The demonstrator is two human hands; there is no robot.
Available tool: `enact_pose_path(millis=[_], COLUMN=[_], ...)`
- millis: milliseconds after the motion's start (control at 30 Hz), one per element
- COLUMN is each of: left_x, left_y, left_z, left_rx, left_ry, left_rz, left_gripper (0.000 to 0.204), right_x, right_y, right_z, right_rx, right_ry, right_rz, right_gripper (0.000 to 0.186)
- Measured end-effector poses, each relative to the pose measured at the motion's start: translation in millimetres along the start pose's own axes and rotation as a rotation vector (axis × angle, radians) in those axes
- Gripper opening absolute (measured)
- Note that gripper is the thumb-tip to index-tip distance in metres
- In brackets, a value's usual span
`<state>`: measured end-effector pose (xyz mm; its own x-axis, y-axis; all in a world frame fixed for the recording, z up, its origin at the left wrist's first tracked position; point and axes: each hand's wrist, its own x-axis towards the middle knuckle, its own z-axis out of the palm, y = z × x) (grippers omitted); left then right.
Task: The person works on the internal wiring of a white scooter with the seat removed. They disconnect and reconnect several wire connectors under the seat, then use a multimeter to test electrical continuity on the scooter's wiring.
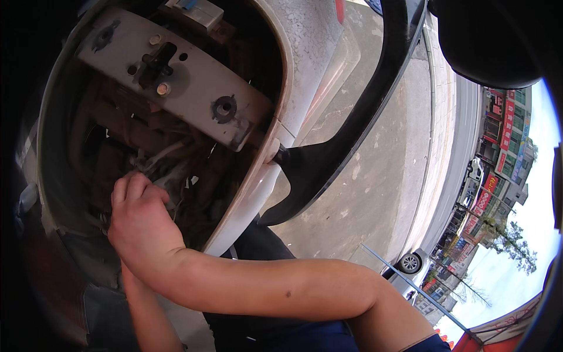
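Your right hand (141, 223), fingers (138, 184) bunched, apparently to fit the cramped vehicle cavity (63, 135), sat by pale cables (169, 152) below the metal crossbar (196, 100), its hold impossible to tell, your left hand hidden behind.

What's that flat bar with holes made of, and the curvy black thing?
The flat bar looks like metal: dull grey, stained brownish, with bolts. The curvy black thing is probably plastic: smooth, softly shiny, though painted metal is possible.
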<state>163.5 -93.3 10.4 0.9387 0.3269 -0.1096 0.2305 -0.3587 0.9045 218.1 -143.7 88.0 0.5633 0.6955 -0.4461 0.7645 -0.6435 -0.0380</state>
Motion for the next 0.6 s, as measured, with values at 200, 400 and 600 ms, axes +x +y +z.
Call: enact_pose_path(millis=[200,400,600], left_x=[-1.8,-14.8,-4.2], left_y=[-0.7,0.2,-13.2], left_z=[1.2,-7.5,-20.0], left_rx=[-0.196,-0.466,-0.106], left_ry=[-0.038,0.008,0.048], left_rz=[-0.042,-0.015,-0.178], left_gripper=[0.027,0.030,0.021], right_x=[-9.2,-12.2,-13.2], right_y=[1.3,5.7,22.5], right_z=[2.7,8.8,24.6], right_rx=[0.010,0.105,0.184], right_ry=[0.056,0.079,0.138], right_rz=[0.011,-0.126,-0.179], right_gripper=[0.027,0.035,0.026])
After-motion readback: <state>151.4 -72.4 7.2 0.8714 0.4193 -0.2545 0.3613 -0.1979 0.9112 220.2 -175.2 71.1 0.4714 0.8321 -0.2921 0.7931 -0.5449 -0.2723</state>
